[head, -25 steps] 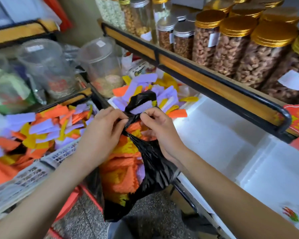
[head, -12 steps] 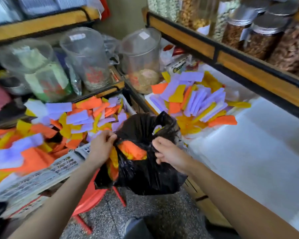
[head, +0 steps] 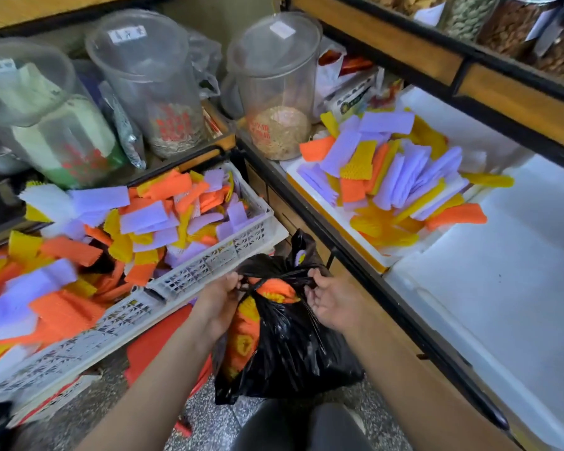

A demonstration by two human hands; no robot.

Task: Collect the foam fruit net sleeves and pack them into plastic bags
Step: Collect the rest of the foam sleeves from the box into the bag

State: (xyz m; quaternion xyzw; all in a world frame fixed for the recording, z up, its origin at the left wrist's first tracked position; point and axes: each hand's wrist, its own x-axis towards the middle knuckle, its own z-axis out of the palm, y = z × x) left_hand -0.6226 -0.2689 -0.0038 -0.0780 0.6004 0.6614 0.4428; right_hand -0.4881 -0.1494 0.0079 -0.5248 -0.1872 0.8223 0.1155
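Bag point(head: 293, 346) handles now crossed, left hand point(head: 220, 297), right hand point(head: 331, 302) pinching, crate point(head: 209, 271) beside

A second ago I saw the black bag point(head: 293, 353) held up level with the white crate point(head: 209, 265), its mouth pinched open between both hands. Now it hangs lower, just in front of the crate's right corner, above the floor point(head: 209, 424). Its mouth is drawn nearly shut: two twisted strips point(head: 274, 278) of its plastic cross over the top, and an orange sleeve point(head: 275, 289) shows in the gap beneath. The left hand point(head: 219, 301), nearer the crate, and the right hand point(head: 332, 304), farther from it, have moved apart, each pinching a strip end. More of the crate has entered my view.
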